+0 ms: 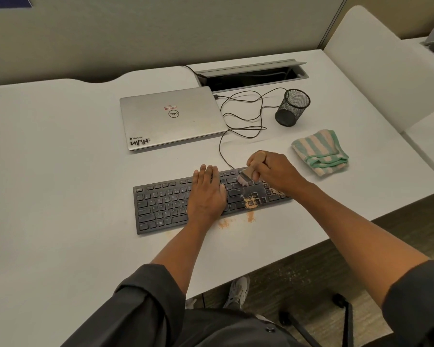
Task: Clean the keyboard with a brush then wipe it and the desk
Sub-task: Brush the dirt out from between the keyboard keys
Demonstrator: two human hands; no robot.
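On the white desk [60, 171] near its front edge sits a black full-size keyboard [161, 206], angled a bit so its right end is farther from the person. Left hand [207, 194] lies flat on the middle keys, fingers straight and close together, palm down. Right hand [273, 171] is curled around the wooden handle of a small brush [246, 177], bristles down and touching the keys at the upper right part of the board, just left of the numpad area.

Tan powdery crumbs [250, 202] are piled on the keys around the arrow cluster, and a couple more smears [224, 223] lie on the desk right in front of the keyboard.

Off to the right, near the right hand but not touching it, is a folded green and pink striped cloth [320, 152]. Behind the keyboard is a closed silver Dell laptop [171, 116] with stickers, a tangled black cable [246, 116] looping from it down to the keyboard, and a black mesh pen cup [292, 107] that's tilted. An open cable hatch [251, 76] sits at the back of the desk.
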